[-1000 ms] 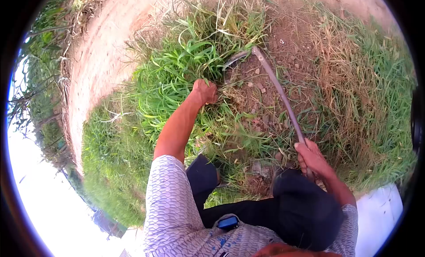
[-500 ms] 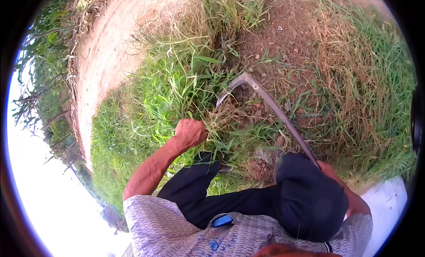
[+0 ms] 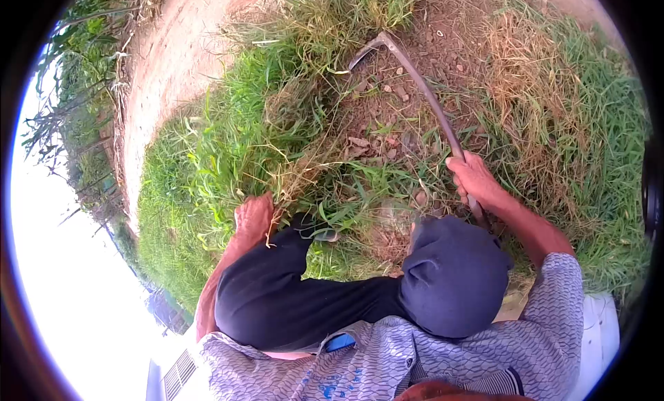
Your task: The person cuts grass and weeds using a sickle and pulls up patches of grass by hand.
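My right hand (image 3: pixel 476 180) is wrapped round the handle of a sickle (image 3: pixel 434 102). The sickle's long shaft points away from me, and its curved blade hangs over bare soil, with the tip toward the grass on the left. My left hand (image 3: pixel 254 218) is closed beside my left knee on a bunch of grass (image 3: pixel 294 183), green blades mixed with dry brown stalks and roots. Its fingers are partly hidden by the stems. The sickle blade is well apart from my left hand.
Uncut green grass (image 3: pixel 173 214) stands on the left. Dry cut grass (image 3: pixel 529 76) lies on the right, beside stony soil (image 3: pixel 387 117). A pale dirt path (image 3: pixel 166 62) runs along the upper left. My bent knees (image 3: pixel 456 276) are close below.
The sickle has moved forward, away from me, with my right hand rising out from behind the knee. My left hand has drawn back toward my left knee with the grass.
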{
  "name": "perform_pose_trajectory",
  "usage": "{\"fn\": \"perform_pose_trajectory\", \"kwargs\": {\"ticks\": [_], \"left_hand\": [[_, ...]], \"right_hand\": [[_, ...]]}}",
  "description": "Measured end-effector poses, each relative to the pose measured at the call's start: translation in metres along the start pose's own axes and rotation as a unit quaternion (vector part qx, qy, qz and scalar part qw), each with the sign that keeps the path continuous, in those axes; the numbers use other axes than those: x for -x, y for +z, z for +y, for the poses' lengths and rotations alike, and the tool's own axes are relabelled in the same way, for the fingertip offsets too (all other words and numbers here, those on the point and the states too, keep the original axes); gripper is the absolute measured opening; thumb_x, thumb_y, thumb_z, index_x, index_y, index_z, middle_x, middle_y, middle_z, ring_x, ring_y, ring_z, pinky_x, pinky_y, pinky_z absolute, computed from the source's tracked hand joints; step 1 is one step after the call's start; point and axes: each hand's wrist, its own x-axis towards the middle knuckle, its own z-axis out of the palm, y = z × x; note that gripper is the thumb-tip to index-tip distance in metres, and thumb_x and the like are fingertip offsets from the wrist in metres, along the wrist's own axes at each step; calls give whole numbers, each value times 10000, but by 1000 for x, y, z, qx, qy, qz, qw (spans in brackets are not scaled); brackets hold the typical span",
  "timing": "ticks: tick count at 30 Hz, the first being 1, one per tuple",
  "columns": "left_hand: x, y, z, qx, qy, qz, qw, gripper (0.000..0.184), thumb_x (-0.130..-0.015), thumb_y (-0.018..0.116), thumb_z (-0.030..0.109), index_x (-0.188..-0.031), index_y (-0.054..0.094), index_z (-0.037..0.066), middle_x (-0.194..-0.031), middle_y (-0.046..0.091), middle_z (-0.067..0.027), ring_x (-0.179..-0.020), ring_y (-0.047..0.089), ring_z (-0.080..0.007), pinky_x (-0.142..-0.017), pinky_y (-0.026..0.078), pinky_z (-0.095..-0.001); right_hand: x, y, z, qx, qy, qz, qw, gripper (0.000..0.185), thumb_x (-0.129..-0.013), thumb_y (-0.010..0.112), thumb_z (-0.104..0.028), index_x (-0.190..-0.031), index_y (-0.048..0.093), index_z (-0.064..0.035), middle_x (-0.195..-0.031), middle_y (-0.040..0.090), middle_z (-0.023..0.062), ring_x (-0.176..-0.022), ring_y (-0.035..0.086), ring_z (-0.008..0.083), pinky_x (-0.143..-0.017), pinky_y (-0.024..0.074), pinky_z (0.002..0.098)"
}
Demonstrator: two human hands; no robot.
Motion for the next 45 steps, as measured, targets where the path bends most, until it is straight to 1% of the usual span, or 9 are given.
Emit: {"fn": "perform_pose_trajectory", "kwargs": {"ticks": [14,24,27,29,33,37,39,43,45], "left_hand": [[-40,18,-53,-77,-42,-16,996,277,-807,610,317,-843,631,43,-828,670,-212,-881,650,-363,-756,502,-500],[23,106,-95,28,-79,-49,995,302,-810,654,339,-900,591,58,-834,654,-185,-875,634,-372,-724,503,-512],[42,127,-105,48,-101,-43,993,295,-799,663,324,-912,586,62,-832,652,-183,-871,634,-374,-719,501,-516],[48,136,-110,57,-110,-37,992,292,-793,670,314,-919,583,65,-831,651,-182,-868,634,-375,-715,501,-519],[39,132,-115,64,-112,-49,990,287,-772,685,275,-950,580,76,-843,649,-178,-880,630,-381,-713,499,-525],[9,54,-99,1,-42,-108,993,376,-786,683,226,-1080,571,21,-1206,521,-184,-1022,584,-379,-796,494,-512],[-18,24,-96,-125,6,-68,990,368,-783,687,189,-1098,579,32,-1167,513,-143,-1069,526,-332,-807,495,-467],[-102,-32,-27,-224,112,32,968,582,-747,657,59,-1296,464,46,-1266,496,-135,-1152,489,-314,-978,397,-454],[-149,-41,13,-146,299,66,941,772,-724,692,87,-1413,347,42,-1414,413,-152,-1288,407,-325,-1091,313,-445]], "right_hand": [[18,42,11,-31,18,35,999,231,-932,494,-291,-977,437,-72,-613,418,-22,-440,415,89,-383,379,275],[0,49,64,204,12,-24,979,344,-911,499,-344,-904,504,-1,-625,488,50,-483,492,175,-460,420,352],[9,45,80,372,-281,77,881,330,-911,516,-343,-937,501,-14,-618,470,34,-475,479,154,-432,408,340],[24,66,6,197,33,41,979,318,-910,528,-347,-950,487,-34,-619,464,28,-472,476,143,-414,399,333],[-22,70,-7,55,-4,37,998,307,-914,518,-340,-915,467,-38,-621,477,46,-459,486,162,-422,413,350],[9,55,54,267,7,47,962,385,-895,550,-365,-984,503,7,-684,532,135,-599,573,258,-566,471,400],[35,27,120,343,-17,81,936,422,-885,566,-377,-1014,515,22,-722,552,170,-668,598,291,-626,478,413],[68,37,119,294,-1,64,954,426,-881,570,-378,-1020,519,21,-735,554,173,-685,594,290,-642,474,410],[77,47,99,265,10,53,963,428,-879,572,-379,-1023,521,21,-742,555,174,-694,592,290,-650,472,409]]}}
